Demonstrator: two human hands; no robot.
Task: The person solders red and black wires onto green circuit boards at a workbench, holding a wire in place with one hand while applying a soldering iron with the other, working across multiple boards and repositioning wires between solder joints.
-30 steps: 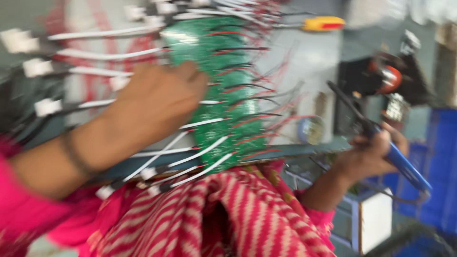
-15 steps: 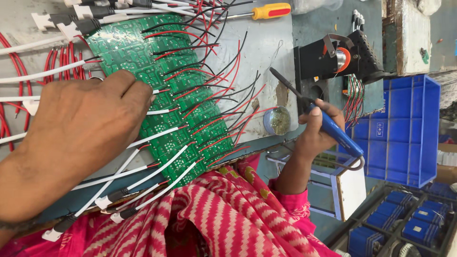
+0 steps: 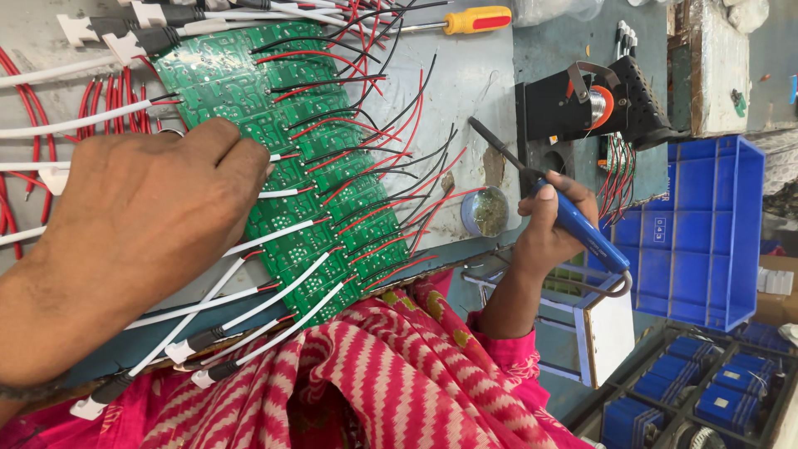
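Note:
A long green circuit board panel [image 3: 274, 133] lies across the grey bench, with red and black wires fanning out on one side and white cables [image 3: 241, 299] on the other. My left hand [image 3: 158, 208] rests on the panel's edge, fingertips pinching a white cable at the board. My right hand [image 3: 544, 220] grips a blue-handled soldering iron [image 3: 573, 220]; its dark tip points up and left, off the board, above a small round tin [image 3: 486, 210].
A yellow-handled screwdriver [image 3: 465, 20] lies at the bench's far edge. A black soldering-iron stand [image 3: 594, 104] sits by the right hand. A blue plastic crate [image 3: 706, 224] and a tray of small blue parts [image 3: 715, 391] are at the right. Red-striped cloth [image 3: 374, 382] covers my lap.
The view has steadied and shifted. My left hand has slid along the board to a nearer cable. My right hand with the iron has drawn closer to the bench.

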